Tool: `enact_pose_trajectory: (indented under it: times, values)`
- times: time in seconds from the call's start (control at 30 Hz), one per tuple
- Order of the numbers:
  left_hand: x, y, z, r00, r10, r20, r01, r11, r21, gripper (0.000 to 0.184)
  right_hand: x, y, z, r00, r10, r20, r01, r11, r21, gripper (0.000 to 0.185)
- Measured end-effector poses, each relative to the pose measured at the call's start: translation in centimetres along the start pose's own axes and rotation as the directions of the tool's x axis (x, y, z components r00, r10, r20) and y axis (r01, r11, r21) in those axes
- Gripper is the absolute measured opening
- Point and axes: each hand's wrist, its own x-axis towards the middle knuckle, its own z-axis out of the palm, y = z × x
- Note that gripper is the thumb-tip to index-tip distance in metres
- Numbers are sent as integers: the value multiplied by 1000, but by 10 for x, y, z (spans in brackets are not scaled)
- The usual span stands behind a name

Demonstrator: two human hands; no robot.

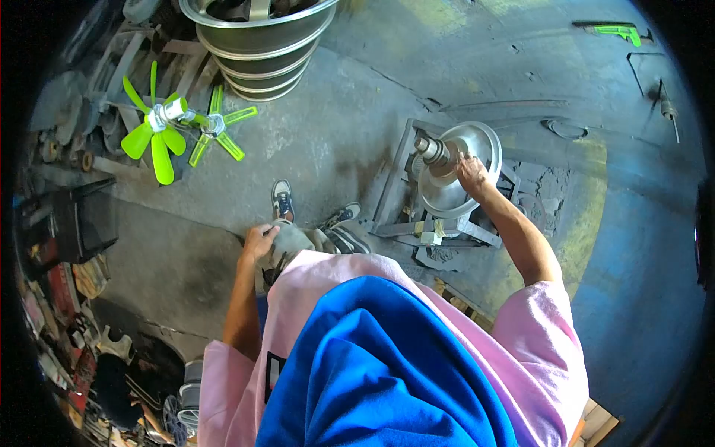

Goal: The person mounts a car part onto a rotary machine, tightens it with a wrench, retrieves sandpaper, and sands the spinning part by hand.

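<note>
My right hand [471, 173] reaches out over a shiny metal wheel [488, 145] with a wide rim. Its fingers are bent against the wheel's face beside the hub, and the fingertips are partly hidden. From the hub a stepped metal shaft [430, 150] sticks out to the left. The wheel sits tilted on a low metal frame [392, 179] on the floor. My left hand [261, 240] lies on my knee, over the grey trouser leg [292, 240], with thumb and fingers apart and nothing seen in it.
Two green fans [158, 134] [216, 125] stand at the left, near a stack of ringed metal basins [257, 45]. Scrap and a dark crate [93, 223] line the left side. At the far right lie a green-handled tool [614, 31] and a drill-like tool [668, 108].
</note>
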Motion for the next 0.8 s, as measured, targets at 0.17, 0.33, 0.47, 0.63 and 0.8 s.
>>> enact_pose_trajectory:
  times: [0.17, 0.33, 0.47, 0.63, 0.8]
  values:
    - [2, -3, 5, 1000, 8, -18, -8, 1000, 4, 50, -1, 2, 4, 1000, 1, 6, -1, 1000, -28, 24]
    - [5, 1, 2, 1000, -17, 23, 16, 1000, 15, 54, 1, 2, 1, 1000, 18, 20, -18, 1000, 0, 23]
    - [9, -9, 7, 999, -18, 28, 18, 1000, -9, 54, 4, 10, 5, 997, 77, 3, -77, 995, 60, 22]
    - [-3, 15, -7, 995, -41, 89, 42, 999, -11, 57, 0, 12, 6, 994, 102, -30, -100, 994, 54, 23]
    - [4, 3, -3, 997, -41, 62, 41, 999, 3, 59, 4, 12, 17, 996, 90, -1, -90, 990, 107, 22]
